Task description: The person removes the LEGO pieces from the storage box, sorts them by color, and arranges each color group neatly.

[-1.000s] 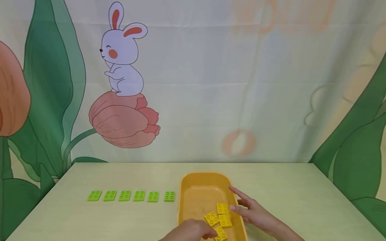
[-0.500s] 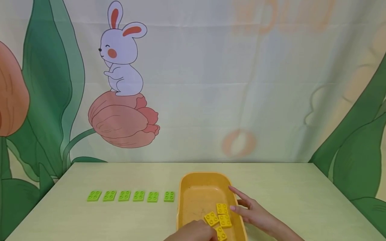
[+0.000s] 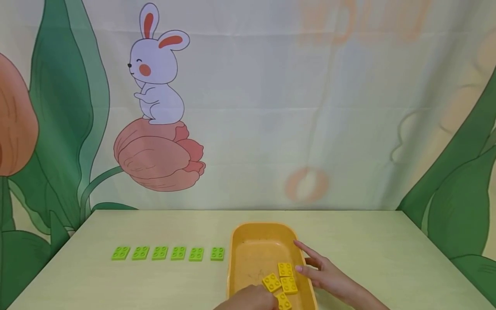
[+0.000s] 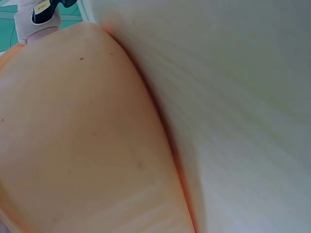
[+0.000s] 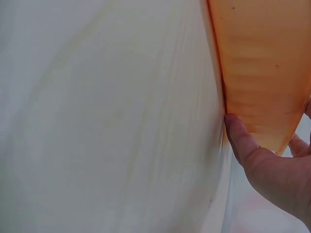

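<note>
In the head view my left hand (image 3: 249,298) is at the bottom edge, over the near end of a yellow tray (image 3: 267,228). Its fingertips are hidden behind the knuckles, beside a partly covered yellow toy brick (image 3: 284,302). Other yellow bricks (image 3: 288,284) lie studs up in the tray, near its right wall. My right hand (image 3: 329,275) grips the tray's right rim, thumb and forefinger over the edge. In the right wrist view that hand (image 5: 279,177) presses a finger to the tray's outer wall (image 5: 265,73). The left wrist view shows the tray's outer side (image 4: 92,126), without the left hand's fingers.
Left of the tray, several light green bricks (image 3: 159,252) lie in a row on the pale table (image 3: 155,284). A curtain (image 3: 263,107) printed with a rabbit and flowers hangs behind the table. A banded wrist (image 4: 39,24) shows in the left wrist view's upper corner.
My left hand has shifted slightly right and down, and its fingertips have gone out of sight beside the nearest yellow brick. My right hand and the bricks look the same.
</note>
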Demonstrator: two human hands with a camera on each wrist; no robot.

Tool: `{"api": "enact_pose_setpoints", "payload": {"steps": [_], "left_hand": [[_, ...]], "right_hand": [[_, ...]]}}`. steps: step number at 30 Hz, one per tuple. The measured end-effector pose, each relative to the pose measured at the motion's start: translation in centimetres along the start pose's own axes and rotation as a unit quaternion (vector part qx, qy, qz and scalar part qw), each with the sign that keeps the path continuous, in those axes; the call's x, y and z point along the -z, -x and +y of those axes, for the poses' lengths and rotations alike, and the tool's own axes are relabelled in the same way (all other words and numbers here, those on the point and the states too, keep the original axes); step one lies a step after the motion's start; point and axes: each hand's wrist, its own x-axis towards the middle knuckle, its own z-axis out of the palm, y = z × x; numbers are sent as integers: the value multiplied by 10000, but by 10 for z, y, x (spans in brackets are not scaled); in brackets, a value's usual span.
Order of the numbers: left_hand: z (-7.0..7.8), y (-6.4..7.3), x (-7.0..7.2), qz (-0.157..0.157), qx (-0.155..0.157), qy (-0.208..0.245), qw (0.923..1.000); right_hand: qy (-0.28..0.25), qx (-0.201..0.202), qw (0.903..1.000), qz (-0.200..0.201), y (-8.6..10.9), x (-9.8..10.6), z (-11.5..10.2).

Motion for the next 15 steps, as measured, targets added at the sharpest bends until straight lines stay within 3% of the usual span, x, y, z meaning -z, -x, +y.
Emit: {"api": "enact_pose_setpoints", "payload": {"steps": [11, 15], "left_hand": [[2, 5, 4, 105, -44, 186, 9998], [5, 8, 14, 255, 39, 232, 9994]], "right_hand": [[-5, 2, 10000, 6, -2, 1, 1], [54, -11, 10000, 51, -1, 0, 1]]}}
